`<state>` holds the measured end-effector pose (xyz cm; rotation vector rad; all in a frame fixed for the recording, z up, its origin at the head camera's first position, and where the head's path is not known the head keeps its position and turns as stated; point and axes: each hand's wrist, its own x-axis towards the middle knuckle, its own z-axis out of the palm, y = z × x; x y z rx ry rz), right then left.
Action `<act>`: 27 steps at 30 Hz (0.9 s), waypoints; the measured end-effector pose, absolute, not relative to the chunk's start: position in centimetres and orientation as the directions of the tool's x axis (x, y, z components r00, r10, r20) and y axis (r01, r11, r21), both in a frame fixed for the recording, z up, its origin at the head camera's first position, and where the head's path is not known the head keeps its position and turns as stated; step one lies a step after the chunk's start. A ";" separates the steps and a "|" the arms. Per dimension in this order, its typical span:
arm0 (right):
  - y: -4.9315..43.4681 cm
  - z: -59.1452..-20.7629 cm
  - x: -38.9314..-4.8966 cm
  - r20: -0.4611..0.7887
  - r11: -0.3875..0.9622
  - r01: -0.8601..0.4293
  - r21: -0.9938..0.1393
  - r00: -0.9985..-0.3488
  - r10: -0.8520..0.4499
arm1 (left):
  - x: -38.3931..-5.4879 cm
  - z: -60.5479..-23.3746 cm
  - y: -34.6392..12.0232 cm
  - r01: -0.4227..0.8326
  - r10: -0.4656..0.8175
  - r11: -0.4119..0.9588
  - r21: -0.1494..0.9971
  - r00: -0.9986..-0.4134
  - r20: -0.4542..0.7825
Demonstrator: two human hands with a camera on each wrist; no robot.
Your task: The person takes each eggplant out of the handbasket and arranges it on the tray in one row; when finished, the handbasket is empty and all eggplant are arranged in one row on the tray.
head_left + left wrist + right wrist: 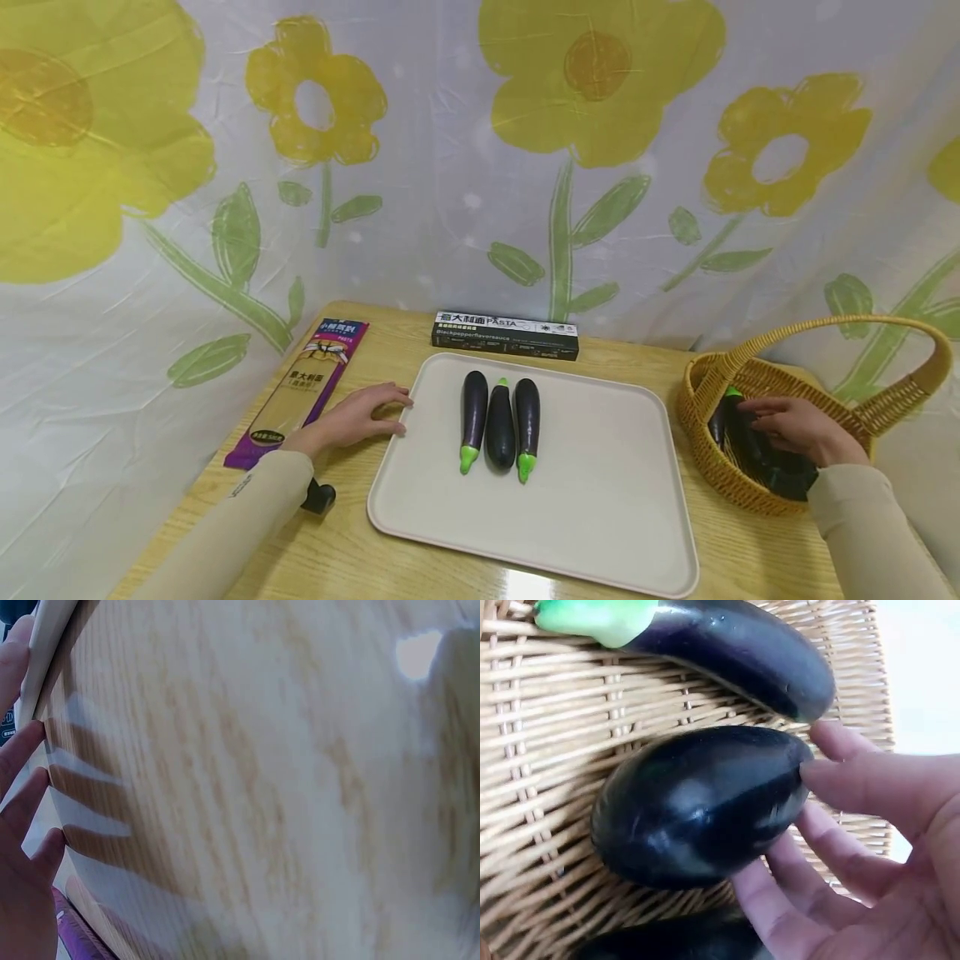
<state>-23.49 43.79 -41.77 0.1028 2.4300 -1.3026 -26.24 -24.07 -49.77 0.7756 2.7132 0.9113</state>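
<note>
My left hand (367, 417) rests at the left edge of a pale tray (600, 500), its fingers spread along the rim. Three dark purple eggplants (500, 425) lie side by side on the tray, left of its middle. At the right, my right hand (802, 429) reaches into a wicker basket (738, 493). There, thumb and fingers grip one end of a plump, glossy eggplant (697, 806). Above it in the right wrist view lies a slimmer eggplant (742, 660) with a green cap; part of another dark eggplant (682, 937) shows below.
A black pasta box (505, 337) stands behind the tray. To the left lies a purple pasta packet (300, 387), partly behind my left wrist. A black handle-like object (320, 498) shows beside the left sleeve. The basket's arched handle (832, 321) rises over the right hand.
</note>
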 end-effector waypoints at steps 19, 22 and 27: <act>44.0 -41.1 -22.9 -0.434 0.614 0.229 -0.755 -0.877 -0.207 | -26.2 -49.7 -24.0 0.440 0.547 0.659 0.610 -0.837 0.013; 44.0 -40.8 -22.5 -0.418 0.591 0.214 -0.778 -0.878 -0.233 | -26.2 -49.7 -24.1 0.444 0.548 0.659 0.608 -0.836 0.017; 43.8 -40.4 -21.7 -0.372 0.550 0.176 -0.817 -0.889 -0.268 | -26.2 -49.6 -24.1 0.455 0.550 0.656 0.602 -0.835 0.031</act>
